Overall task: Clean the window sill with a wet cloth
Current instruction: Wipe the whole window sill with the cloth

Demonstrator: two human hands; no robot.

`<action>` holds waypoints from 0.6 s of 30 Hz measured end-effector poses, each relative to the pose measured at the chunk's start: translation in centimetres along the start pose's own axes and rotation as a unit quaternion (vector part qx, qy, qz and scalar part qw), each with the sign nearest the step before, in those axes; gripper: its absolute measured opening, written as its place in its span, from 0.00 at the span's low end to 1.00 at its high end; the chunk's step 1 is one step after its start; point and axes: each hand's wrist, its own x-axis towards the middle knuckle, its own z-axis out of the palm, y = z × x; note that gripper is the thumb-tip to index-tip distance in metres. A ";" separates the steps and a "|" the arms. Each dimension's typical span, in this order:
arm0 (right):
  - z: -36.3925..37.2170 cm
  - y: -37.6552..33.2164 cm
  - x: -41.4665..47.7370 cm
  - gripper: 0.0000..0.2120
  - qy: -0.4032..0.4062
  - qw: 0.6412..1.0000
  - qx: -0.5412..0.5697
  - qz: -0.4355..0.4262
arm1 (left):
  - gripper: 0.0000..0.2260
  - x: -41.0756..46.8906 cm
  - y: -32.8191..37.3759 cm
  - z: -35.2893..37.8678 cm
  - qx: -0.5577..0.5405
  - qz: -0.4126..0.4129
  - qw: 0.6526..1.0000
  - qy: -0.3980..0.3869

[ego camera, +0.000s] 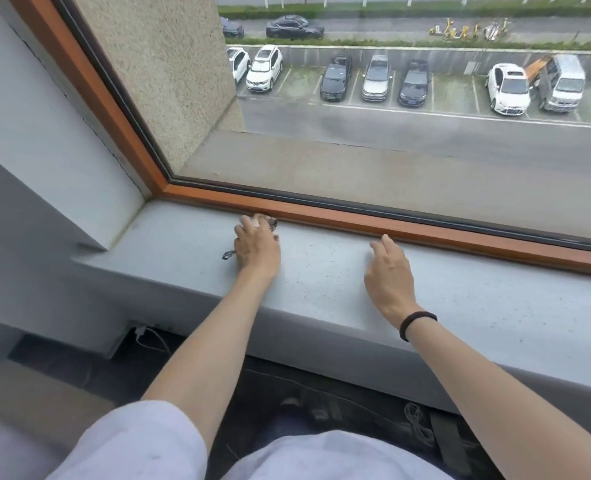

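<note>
Pressing hand: the left hand (257,249) lies palm down on the cloth (272,223), at the back of the sill, against the frame.
Left fingers (249,226): close together and pointing at the frame; the tips are blurred, so I cannot tell whether they curl round the cloth or lie flat on it.
Cloth: mostly hidden under the left hand; a patterned bunch shows past the fingertips, touching the frame, and a dark corner pokes out by the wrist on the left.
Right fingers (387,242): apart a little, loosely bent, holding nothing; the tips rest near the frame.
Right hand (389,271): palm down on the sill, well to the right of the cloth.
Band (418,324): black, round the right wrist.
Sill (321,271): grey, flat, flecked with small dark specks, most of them between the two hands and off to the right.
Frame (425,226): orange-brown wood along the back of the sill and up the left side, with a dark seal against the glass.
Outside: a concrete ledge, a road, and cars (377,77) parked in a row.
Below the sill: a white charger (141,331) plugged in at the left, its cable trailing down.
Sleeves: pale, short, at the bottom edge.
</note>
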 end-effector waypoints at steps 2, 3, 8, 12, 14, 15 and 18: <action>0.7 -1.2 0.5 0.19 -0.005 1.000 -0.003 -0.008 | 0.18 -2.6 3.6 1.3 -0.006 0.113 0.993 -0.035; 1.2 -1.7 0.8 0.17 -0.003 1.000 -0.005 -0.013 | 0.19 -3.6 4.6 1.8 0.006 0.175 0.983 -0.059; 2.9 -3.7 2.4 0.11 0.027 0.999 -0.009 -0.028 | 0.20 1.4 -2.8 -0.1 0.035 0.210 0.976 -0.054; 4.5 -5.9 2.8 0.11 0.017 0.997 -0.020 -0.076 | 0.20 5.8 -11.7 -2.6 0.039 0.015 0.999 0.000; 5.3 -7.2 3.2 0.12 -0.003 0.996 -0.011 -0.086 | 0.17 6.2 -10.5 -2.6 0.023 -0.021 0.999 -0.002; 5.7 -7.9 3.3 0.11 -0.010 0.996 -0.007 -0.090 | 0.17 5.7 -9.3 -2.2 0.021 -0.001 1.000 -0.010; 6.9 -9.1 3.7 0.09 -0.016 0.994 -0.020 -0.109 | 0.20 2.5 -5.4 -0.5 0.024 0.147 0.988 -0.041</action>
